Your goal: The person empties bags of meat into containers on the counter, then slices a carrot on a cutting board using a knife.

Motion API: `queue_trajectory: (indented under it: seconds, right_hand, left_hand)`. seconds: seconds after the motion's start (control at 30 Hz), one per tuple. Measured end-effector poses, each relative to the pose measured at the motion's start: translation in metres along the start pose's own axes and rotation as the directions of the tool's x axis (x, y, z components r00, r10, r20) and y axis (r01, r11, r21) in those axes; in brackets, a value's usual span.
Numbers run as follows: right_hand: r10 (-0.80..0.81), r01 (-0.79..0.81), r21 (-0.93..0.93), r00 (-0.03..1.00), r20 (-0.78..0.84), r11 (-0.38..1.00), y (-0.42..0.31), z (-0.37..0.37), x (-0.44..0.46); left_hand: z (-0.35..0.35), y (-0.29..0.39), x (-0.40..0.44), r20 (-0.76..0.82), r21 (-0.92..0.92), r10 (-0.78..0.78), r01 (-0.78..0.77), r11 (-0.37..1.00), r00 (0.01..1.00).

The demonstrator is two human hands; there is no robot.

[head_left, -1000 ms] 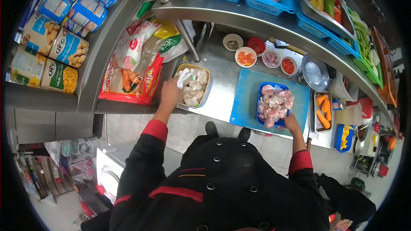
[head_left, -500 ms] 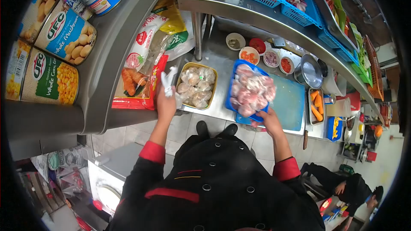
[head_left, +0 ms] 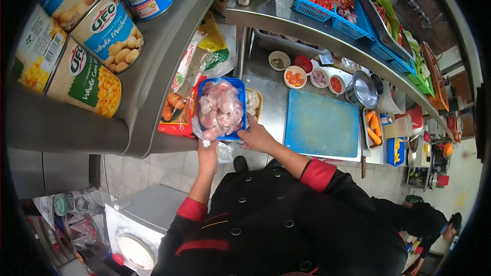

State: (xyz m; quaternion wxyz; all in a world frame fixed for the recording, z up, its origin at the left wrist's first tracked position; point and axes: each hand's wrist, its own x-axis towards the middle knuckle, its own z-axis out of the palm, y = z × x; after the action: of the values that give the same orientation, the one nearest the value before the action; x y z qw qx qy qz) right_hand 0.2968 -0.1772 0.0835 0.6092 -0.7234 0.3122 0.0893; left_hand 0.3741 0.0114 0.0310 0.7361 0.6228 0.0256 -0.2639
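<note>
My right hand (head_left: 257, 137) grips the near right corner of a blue tray (head_left: 242, 94) heaped with raw meat pieces (head_left: 222, 107). At the tray's near left edge, my left hand (head_left: 206, 157) is closed on a clear plastic bag (head_left: 224, 152), with bunched white plastic at its fingers. The tray is above the left part of the steel counter and covers most of a yellow-rimmed tray (head_left: 261, 103) of bagged food. To the right lies a blue cutting board (head_left: 322, 123) with a bare surface.
Small bowls of chopped ingredients (head_left: 295, 76) line the back, beside a metal pot (head_left: 363, 92). Carrots (head_left: 373, 128) sit in a tray at right. Large cans (head_left: 84, 79) crowd the left shelf; blue baskets (head_left: 312, 5) stand overhead. Another person (head_left: 424, 225) works at lower right.
My right hand has carried the blue meat tray left, off the cutting board and over the yellow-rimmed tray. My left hand, with the plastic bag, has come down to the tray's near edge.
</note>
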Motion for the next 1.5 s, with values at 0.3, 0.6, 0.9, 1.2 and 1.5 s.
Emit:
queue_trajectory:
  seconds: [0.3, 0.6, 0.9, 1.2, 1.5]
  right_hand:
    - [0.047, -0.061, 0.269, 0.997, 0.059, 0.961, -0.001, -0.023, 0.001]
    - [-0.030, -0.007, 0.379, 0.995, 0.091, 0.926, 0.040, -0.044, -0.044]
    - [0.121, -0.103, 0.491, 0.993, -0.005, 0.865, 0.157, -0.073, -0.139]
    - [-0.076, 0.112, 0.745, 0.994, -0.082, 0.658, 0.208, -0.125, -0.226]
    - [-0.098, 0.351, 0.854, 0.935, -0.340, 0.384, 0.287, -0.189, -0.395]
  left_hand:
    - [0.005, -0.004, 0.021, 0.096, -0.009, 0.037, -0.037, 0.999, 0.995]
    - [0.001, -0.018, 0.034, 0.050, 0.017, -0.007, 0.006, 1.000, 0.999]
    - [0.052, -0.012, -0.043, 0.168, 0.000, -0.033, 0.034, 0.999, 0.985]
    - [0.241, -0.041, -0.160, 0.681, 0.119, 0.032, -0.153, 0.981, 0.731]
    - [0.345, -0.139, -0.289, 0.986, 0.167, -0.113, -0.799, 0.577, 0.125]
